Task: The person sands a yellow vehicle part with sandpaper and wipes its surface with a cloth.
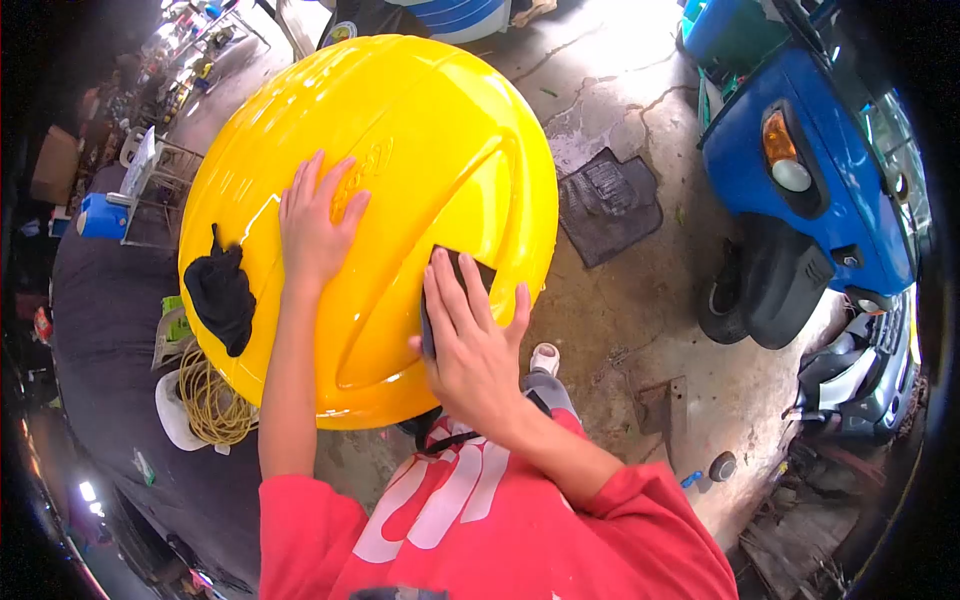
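Yellow and glossy, the curved panel [400, 100] lies before me, my left hand [315, 235] splayed flat on it and, well apart, my right hand [472, 365] pressing down a dark pad [486, 273], apparently a rubbing step calling for even pressure.

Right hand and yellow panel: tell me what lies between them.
A dark flat pad lies between the right hand and the yellow panel, as the head view shows.

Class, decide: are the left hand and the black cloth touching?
Apart. The head view plainly shows a strip of yellow panel between the left hand and the black cloth.
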A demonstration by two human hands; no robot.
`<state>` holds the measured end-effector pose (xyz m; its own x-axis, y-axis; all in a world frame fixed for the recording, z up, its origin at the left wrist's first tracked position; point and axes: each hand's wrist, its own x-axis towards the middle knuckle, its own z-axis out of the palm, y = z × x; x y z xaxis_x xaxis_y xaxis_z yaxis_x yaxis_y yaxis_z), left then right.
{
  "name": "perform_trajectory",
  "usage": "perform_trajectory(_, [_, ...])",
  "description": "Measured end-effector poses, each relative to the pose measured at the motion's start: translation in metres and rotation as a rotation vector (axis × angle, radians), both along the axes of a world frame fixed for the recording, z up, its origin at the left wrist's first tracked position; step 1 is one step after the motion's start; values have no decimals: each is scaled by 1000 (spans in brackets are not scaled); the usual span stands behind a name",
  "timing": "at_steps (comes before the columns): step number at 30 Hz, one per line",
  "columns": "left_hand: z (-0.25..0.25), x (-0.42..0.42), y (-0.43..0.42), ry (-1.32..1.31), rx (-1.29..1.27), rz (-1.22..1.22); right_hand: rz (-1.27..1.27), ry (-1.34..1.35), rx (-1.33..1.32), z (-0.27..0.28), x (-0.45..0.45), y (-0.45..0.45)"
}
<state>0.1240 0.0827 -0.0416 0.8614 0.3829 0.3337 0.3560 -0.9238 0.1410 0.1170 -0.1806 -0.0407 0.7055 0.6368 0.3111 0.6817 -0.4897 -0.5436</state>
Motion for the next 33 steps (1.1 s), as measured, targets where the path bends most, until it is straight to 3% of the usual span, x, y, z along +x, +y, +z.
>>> perform_trajectory(6, [8,-1,-5,16,-10,-3,-204,-98,-76,-14,97,37])
perform_trajectory(9, [5,-1,-4,16,2,-7,-35,50,-49,4,19,13])
perform_trajectory(11, [6,-2,-5,-15,97,-46,-79,-7,-57,-4,37,17])
perform_trajectory(15, [10,-5,-11,-4,53,-21,-196,-96,-93,-14,91,34])
perform_trajectory(20, [4,-3,-4,-4,-20,-7,-133,-83,-114,-4,36,16])
perform_trajectory(23, [6,-4,-8,-17,44,-18,-251,-43,-127,-17,108,43])
perform_trajectory(27, [3,-2,-7,0,40,9,-207,-113,-107,-16,43,26])
perform_trajectory(33, [2,-5,-5,-20,59,-11,-251,-118,-133,-19,99,43])
